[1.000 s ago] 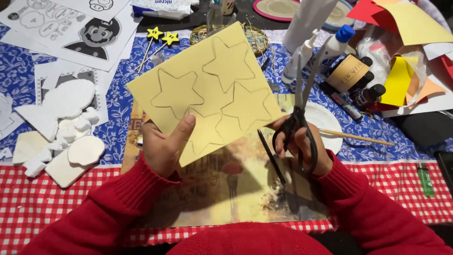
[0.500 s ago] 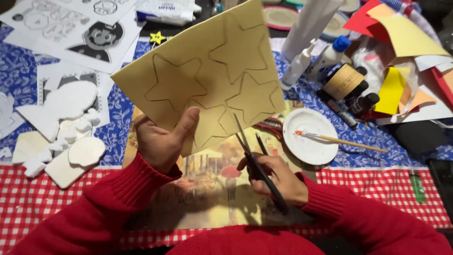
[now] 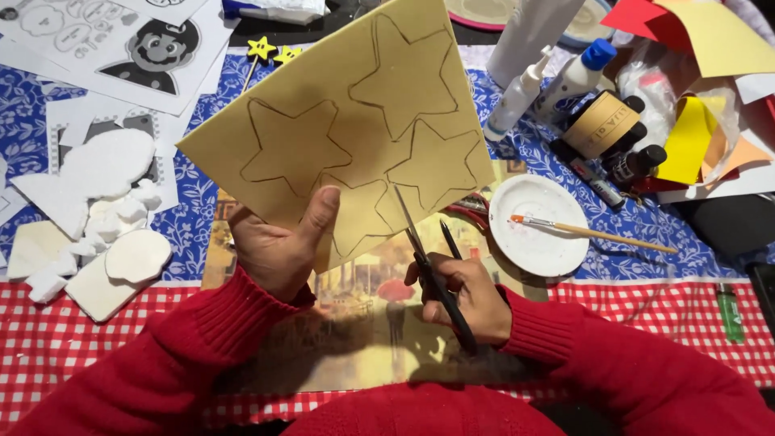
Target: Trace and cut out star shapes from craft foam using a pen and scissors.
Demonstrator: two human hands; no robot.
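Both arms come in from the bottom in red sleeves, elbows out wide and forearms angling toward the middle. Left hand (image 3: 278,246) is raised with the palm side turned away, thumb pointing up and pressed flat in a pinch grip, the other fingers tucked behind out of sight. Right hand (image 3: 464,295) sits lower and a bit right of it, back of the hand up, fingers curled through handles, with the wrist fairly straight.

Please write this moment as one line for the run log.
left hand: holds yellow foam sheet with drawn stars, raised | right hand: holds scissors, blades open at sheet's lower edge | nearby: white dish with paintbrush
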